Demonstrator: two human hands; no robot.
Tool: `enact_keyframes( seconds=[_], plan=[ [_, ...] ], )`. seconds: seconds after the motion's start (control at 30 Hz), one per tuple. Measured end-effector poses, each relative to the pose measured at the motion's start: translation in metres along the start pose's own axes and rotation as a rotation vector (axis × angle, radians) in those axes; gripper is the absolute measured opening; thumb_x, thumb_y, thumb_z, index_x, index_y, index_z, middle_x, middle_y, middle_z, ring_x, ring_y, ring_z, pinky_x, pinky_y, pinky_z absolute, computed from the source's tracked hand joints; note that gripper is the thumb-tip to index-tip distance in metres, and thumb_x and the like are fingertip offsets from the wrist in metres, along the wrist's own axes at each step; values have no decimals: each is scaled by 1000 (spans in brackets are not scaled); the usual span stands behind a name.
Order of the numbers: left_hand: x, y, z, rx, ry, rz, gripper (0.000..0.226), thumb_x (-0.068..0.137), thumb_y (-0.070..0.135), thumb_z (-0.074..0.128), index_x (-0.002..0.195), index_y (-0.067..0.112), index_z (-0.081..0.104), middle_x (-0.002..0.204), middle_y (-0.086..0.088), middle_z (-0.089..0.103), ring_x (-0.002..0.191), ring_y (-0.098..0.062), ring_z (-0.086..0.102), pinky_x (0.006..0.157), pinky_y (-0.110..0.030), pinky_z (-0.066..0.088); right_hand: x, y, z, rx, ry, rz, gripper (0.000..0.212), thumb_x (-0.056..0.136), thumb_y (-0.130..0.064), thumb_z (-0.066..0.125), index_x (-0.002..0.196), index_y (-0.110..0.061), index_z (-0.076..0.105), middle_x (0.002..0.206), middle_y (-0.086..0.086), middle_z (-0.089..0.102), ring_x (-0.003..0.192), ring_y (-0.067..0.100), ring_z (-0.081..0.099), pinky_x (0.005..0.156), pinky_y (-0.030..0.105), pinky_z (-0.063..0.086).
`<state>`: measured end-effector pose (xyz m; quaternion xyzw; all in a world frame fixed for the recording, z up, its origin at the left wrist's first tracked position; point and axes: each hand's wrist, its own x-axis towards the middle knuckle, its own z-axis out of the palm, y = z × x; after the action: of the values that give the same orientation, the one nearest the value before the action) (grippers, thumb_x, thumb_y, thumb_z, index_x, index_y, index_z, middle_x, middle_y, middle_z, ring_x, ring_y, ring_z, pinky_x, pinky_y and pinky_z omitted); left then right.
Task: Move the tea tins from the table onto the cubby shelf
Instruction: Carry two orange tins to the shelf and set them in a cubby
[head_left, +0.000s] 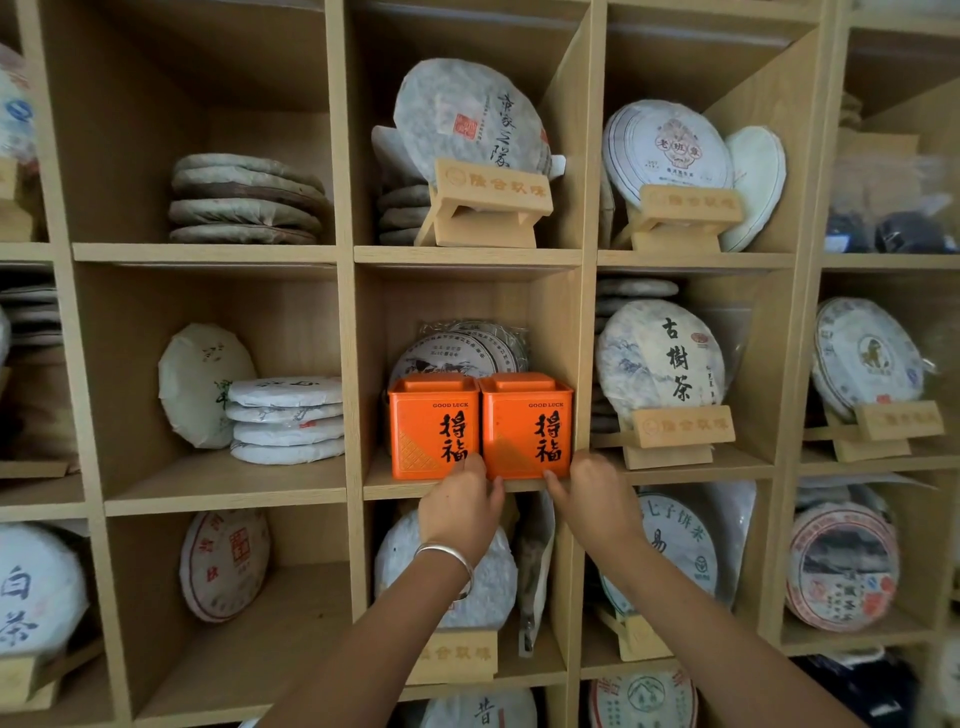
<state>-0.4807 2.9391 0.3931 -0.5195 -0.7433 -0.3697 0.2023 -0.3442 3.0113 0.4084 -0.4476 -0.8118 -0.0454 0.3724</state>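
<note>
**Two tins seated, right one at the cubby wall**

Head view: I see both orange tea tins standing upright, side by side, in the middle cubby of the cubby shelf (457, 488). The left tea tin (434, 426) and the right tea tin (527, 426) touch along their facing sides, labels toward me, long axes vertical.

My left hand (460, 512) sits just below and in front of the seam between them, fingertips (475, 462) against the lower front of the left tea tin, fingers only lightly bent. My right hand (595, 499) sits at the lower right corner of the right tea tin; its thumb touches the front face and the other fingers seem to reach round the right side, though I cannot tell how firmly they grip. A silver bangle (447, 553) rides my left wrist.

Both tins lie directly ahead of the hands, so I judge that any remaining move is a straight push inward. Room is uneven: the right tea tin is nearly against the cubby's right divider (582, 364), leaving little space for my fingers, while a gap stays open left of the left tea tin. Behind them, wrapped tea cakes (457, 351) lean against the back, limiting depth. The tins' front bases sit near the shelf lip.
</note>
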Motion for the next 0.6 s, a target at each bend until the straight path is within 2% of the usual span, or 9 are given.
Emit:
enact_keyframes(
  seconds=[0.2, 0.6],
  plan=[
    [2, 1, 1, 2, -1, -11, 21, 94, 35, 45, 95, 15, 50, 91, -1, 62, 77, -21, 62, 59, -31, 46, 2, 1, -3, 24, -7, -27, 30, 96, -38, 49, 98, -9, 55, 94, 7, 61, 82, 21, 61, 61, 24, 39],
    [5, -7, 0, -24, 9, 17, 20, 93, 38, 48, 92, 18, 51, 86, 1, 63, 74, -20, 62, 55, -27, 39, 4, 5, -1, 20, -12, -81, 28, 96, -38, 48, 95, -11, 55, 92, 5, 60, 80, 20, 61, 62, 27, 44]
  ],
)
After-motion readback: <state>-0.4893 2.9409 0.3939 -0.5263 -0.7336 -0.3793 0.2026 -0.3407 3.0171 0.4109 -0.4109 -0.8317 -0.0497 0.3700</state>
